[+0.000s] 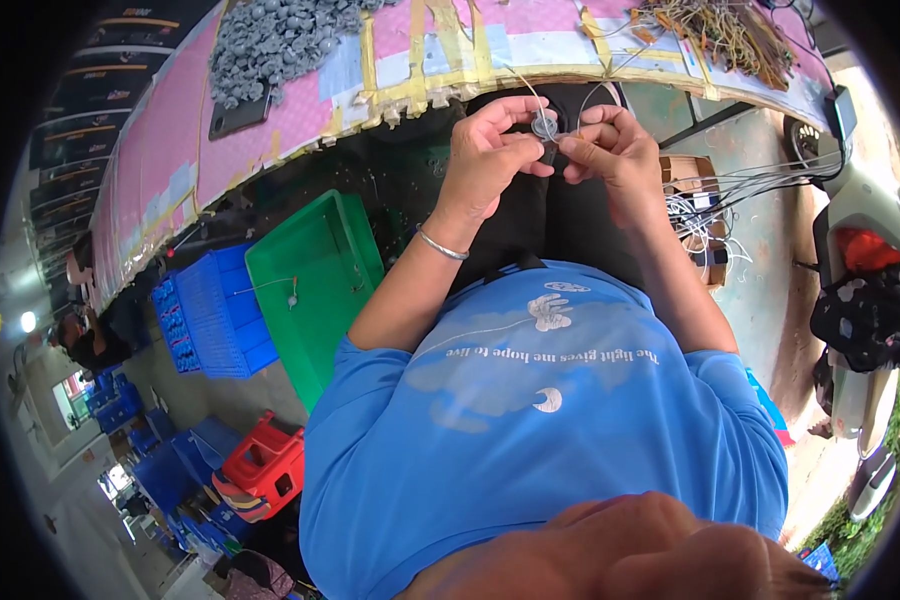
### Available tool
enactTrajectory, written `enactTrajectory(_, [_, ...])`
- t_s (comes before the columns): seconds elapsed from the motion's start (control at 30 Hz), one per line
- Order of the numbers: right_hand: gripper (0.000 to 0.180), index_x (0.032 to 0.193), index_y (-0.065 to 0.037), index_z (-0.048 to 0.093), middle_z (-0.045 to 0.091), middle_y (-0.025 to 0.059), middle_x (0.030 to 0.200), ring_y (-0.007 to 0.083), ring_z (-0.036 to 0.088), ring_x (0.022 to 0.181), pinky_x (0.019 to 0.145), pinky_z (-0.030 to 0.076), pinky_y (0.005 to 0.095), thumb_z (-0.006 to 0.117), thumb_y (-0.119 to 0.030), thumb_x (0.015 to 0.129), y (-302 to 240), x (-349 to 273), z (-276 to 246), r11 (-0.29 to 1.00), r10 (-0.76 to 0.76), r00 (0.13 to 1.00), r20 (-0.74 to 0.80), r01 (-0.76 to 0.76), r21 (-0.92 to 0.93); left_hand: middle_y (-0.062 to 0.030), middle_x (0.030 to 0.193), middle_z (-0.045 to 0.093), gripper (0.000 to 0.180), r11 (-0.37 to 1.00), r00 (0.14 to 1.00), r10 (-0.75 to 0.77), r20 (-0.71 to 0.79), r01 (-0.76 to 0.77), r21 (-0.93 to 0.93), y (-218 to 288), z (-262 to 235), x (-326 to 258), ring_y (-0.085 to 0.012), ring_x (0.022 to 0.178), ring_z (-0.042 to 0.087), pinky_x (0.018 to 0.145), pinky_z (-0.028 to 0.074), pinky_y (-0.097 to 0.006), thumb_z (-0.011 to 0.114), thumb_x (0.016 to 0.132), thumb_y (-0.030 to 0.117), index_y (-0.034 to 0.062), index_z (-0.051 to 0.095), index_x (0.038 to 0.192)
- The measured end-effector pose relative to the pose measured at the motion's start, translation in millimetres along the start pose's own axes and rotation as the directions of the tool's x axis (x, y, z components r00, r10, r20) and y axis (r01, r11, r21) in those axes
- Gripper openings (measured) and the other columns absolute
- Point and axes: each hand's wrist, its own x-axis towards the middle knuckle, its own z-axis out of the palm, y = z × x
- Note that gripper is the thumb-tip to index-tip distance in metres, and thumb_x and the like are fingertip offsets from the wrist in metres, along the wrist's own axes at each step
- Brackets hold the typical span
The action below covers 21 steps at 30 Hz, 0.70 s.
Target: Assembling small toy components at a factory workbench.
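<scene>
Pinching a small grey round part [544, 126] between thumb and fingers, my left hand [490, 150] closes on it. My right hand [610, 140] clamps a thin wire [592, 100] just beside that part, fingertips nearly touching.

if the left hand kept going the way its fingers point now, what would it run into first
The left hand points toward the right hand. It already pinches the small grey round part between them, so next it would probably meet the right hand's fingers; depth is unclear.
</scene>
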Motion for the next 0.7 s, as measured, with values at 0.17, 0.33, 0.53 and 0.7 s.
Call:
enactTrajectory(0.17, [0.033,0.107,0.002,0.05,0.071,0.0125,0.088,0.0131,0.064,0.059,0.053,0.052,0.0225,0.073,0.0,0.083,6.0,-2.8,-1.8,1.0,0.006,1.0,0.009,-0.006,0.029,-0.0153,0.11,0.067,0.035,1.0,1.0,-0.009,-0.018,0.009,0.019,0.4,2.0,-2.0,-0.0198,0.092,0.069,0.065,0.062,-0.03,0.063,0.085,-0.001,-0.0047,0.06,0.12])
enactTrajectory(0.33, [0.039,0.112,0.003,0.049,0.07,0.0119,0.087,0.0134,0.065,0.059,0.052,0.052,0.0228,0.074,-0.001,0.082,15.9,-9.1,-7.8,0.997,0.071,0.997,0.008,-0.071,-0.007,-0.0179,0.105,0.069,0.032,0.997,0.999,-0.037,-0.032,0.039,0.071,-3.8,4.0,-1.4,-0.0255,0.09,0.072,0.063,0.062,-0.03,0.063,0.087,0.0,-0.0072,0.06,0.118])
enactTrajectory(0.53, [0.033,0.111,0.003,0.055,0.07,0.0084,0.088,0.0119,0.063,0.06,0.055,0.052,0.0226,0.073,-0.003,0.084,26.8,-13.7,-12.2,0.976,0.191,0.981,0.039,-0.194,0.098,-0.0147,0.093,0.07,0.028,0.997,0.996,-0.065,-0.06,0.067,0.023,-11.8,2.7,-2.2,-0.023,0.082,0.073,0.058,0.061,-0.028,0.061,0.085,-0.003,-0.0096,0.061,0.113])
enactTrajectory(0.7, [0.019,0.103,-0.002,0.061,0.07,0.0063,0.09,0.0099,0.063,0.062,0.058,0.052,0.022,0.071,-0.006,0.087,28.8,-14.6,-11.8,0.957,0.234,0.968,0.086,-0.245,0.153,-0.018,0.102,0.07,0.027,0.994,0.994,-0.087,-0.062,0.091,0.062,-12.6,0.1,-5.2,-0.0265,0.088,0.073,0.062,0.061,-0.03,0.06,0.089,0.0,-0.0092,0.061,0.114])
